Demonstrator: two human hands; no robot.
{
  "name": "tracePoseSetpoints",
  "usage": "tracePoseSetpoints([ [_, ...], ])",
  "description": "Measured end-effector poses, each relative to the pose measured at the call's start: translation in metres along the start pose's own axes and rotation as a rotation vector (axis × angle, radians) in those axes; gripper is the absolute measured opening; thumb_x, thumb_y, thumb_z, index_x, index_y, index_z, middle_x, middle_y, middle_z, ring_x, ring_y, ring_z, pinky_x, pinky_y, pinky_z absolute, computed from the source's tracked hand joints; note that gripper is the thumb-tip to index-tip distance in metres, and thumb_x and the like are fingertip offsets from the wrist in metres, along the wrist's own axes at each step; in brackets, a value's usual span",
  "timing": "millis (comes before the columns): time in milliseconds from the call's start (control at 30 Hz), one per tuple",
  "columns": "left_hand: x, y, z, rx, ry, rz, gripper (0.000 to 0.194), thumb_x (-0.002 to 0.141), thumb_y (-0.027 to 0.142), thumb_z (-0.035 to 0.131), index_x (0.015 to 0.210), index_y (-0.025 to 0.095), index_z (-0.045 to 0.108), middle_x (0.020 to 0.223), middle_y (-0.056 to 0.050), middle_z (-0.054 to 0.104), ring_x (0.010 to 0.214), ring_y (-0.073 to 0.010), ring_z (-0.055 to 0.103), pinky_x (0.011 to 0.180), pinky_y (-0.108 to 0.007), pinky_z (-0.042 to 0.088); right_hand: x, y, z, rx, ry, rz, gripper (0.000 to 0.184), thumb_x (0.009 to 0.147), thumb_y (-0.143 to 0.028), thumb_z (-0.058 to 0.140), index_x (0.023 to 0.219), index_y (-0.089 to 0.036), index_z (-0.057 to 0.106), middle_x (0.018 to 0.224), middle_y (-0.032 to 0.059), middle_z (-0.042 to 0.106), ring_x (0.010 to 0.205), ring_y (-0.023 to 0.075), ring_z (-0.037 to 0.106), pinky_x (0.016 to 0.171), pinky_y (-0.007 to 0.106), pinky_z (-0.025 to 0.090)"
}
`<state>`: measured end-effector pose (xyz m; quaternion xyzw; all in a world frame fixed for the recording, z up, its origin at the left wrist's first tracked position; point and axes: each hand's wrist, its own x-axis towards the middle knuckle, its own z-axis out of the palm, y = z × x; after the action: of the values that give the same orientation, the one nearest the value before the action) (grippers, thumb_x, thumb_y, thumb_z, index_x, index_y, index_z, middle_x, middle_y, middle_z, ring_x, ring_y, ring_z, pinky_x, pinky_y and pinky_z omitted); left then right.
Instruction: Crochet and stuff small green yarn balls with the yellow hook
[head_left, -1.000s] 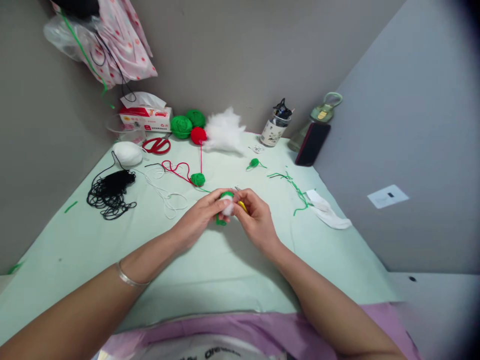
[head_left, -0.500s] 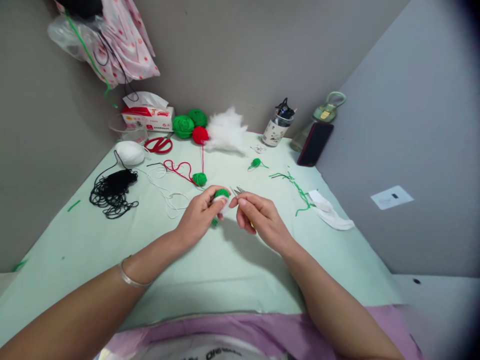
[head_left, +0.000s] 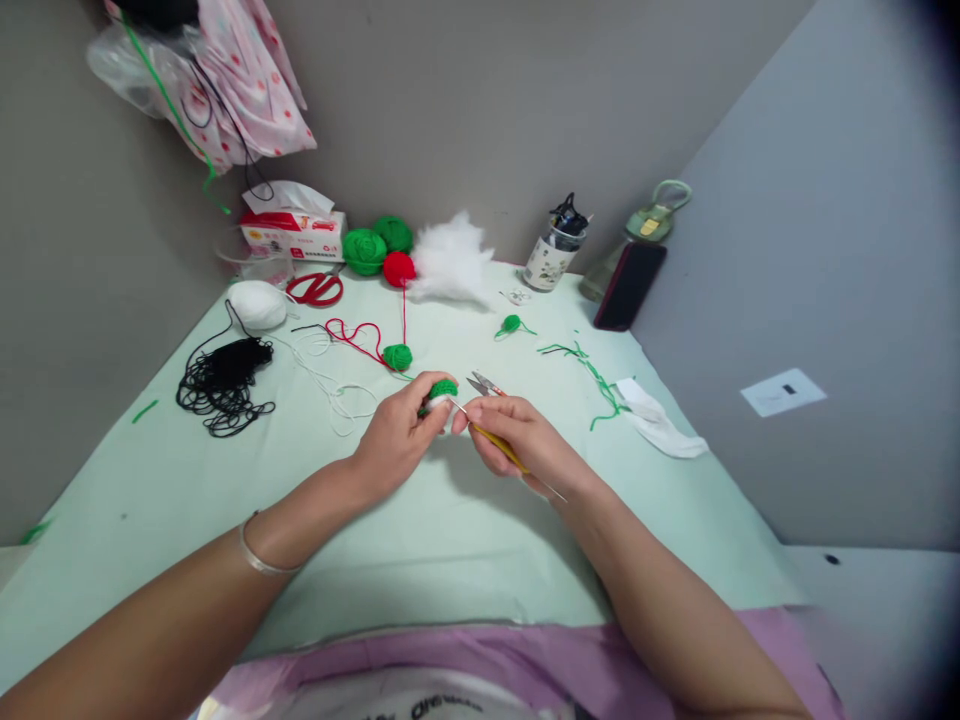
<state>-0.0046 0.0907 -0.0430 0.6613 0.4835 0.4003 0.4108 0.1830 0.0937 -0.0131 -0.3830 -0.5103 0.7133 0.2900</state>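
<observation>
My left hand (head_left: 401,425) is closed around a small green and white crocheted piece (head_left: 444,389), green on top and white below. In my right hand (head_left: 514,435) is a crochet hook (head_left: 499,443) with a yellow handle, its thin metal end reaching to the white part of the piece. Just beyond the right fingers are the blades of small scissors (head_left: 486,384); whether the hand touches them I cannot tell. A small green yarn ball (head_left: 397,357) sits beyond my left hand, with red yarn (head_left: 367,343) beside it.
Black yarn (head_left: 229,385), a white yarn ball (head_left: 257,304) and red-handled scissors (head_left: 315,289) lie at left. Behind are a tissue box (head_left: 294,238), green balls (head_left: 365,251), a red ball (head_left: 399,269) and white stuffing (head_left: 452,258). A phone (head_left: 630,286) leans on a bottle (head_left: 649,225) at right.
My right hand has turned, and the yellow-handled hook now shows along it with its tip at the crocheted piece. The left hand keeps its hold on the piece.
</observation>
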Motion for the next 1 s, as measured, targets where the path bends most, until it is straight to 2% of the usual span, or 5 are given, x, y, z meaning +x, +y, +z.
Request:
tracePoseSetpoints([
  [267,-0.001,-0.001,0.001,0.058,-0.012,0.063,0.031,0.102,0.042,0.045,0.119,0.02,0.059,0.094,-0.002,0.064,0.079,-0.0184,0.056,0.077,-0.031,0.042,0.002,-0.003,-0.003,0.21,-0.009,0.097,0.022,0.094,-0.034,0.057,0.084,-0.017,0.066,0.039,-0.0122,0.037,0.034,0.0051,0.015,0.038,0.02,0.018],
  [467,0.003,-0.003,0.002,0.012,-0.064,0.007,0.026,0.102,0.04,0.041,0.1,0.022,0.06,0.074,0.002,0.061,0.064,-0.0177,0.06,0.065,-0.03,0.045,-0.005,0.008,0.016,-0.432,0.204,-0.183,0.023,0.1,-0.033,0.047,0.085,-0.021,0.061,0.051,-0.0069,0.047,0.045,0.0101,0.036,0.05,0.025,0.029],
  [667,0.002,-0.002,0.004,-0.017,-0.054,0.01,0.023,0.098,0.033,0.04,0.087,0.023,0.058,0.065,0.004,0.06,0.055,-0.0171,0.06,0.06,-0.029,0.046,-0.012,0.02,0.026,-0.905,0.273,-0.407,0.018,0.1,-0.029,0.045,0.085,-0.024,0.053,0.058,-0.005,0.039,0.049,0.0136,0.033,0.057,0.031,0.025],
  [800,-0.002,-0.002,0.005,0.006,0.021,0.072,0.021,0.099,0.032,0.04,0.093,0.023,0.058,0.066,0.003,0.058,0.059,-0.0176,0.056,0.064,-0.03,0.044,-0.009,0.013,0.024,-0.612,0.197,-0.315,0.023,0.1,-0.037,0.049,0.085,-0.022,0.057,0.056,-0.0053,0.044,0.05,0.0122,0.034,0.054,0.028,0.027],
  [1000,0.002,-0.007,0.001,0.019,0.129,0.158,0.024,0.097,0.042,0.05,0.104,0.023,0.064,0.091,-0.004,0.062,0.082,-0.0221,0.055,0.084,-0.034,0.042,-0.002,0.003,0.011,0.234,-0.189,0.026,0.026,0.096,-0.041,0.059,0.087,-0.018,0.065,0.041,-0.0136,0.033,0.035,0.0062,0.015,0.039,0.022,0.017],
])
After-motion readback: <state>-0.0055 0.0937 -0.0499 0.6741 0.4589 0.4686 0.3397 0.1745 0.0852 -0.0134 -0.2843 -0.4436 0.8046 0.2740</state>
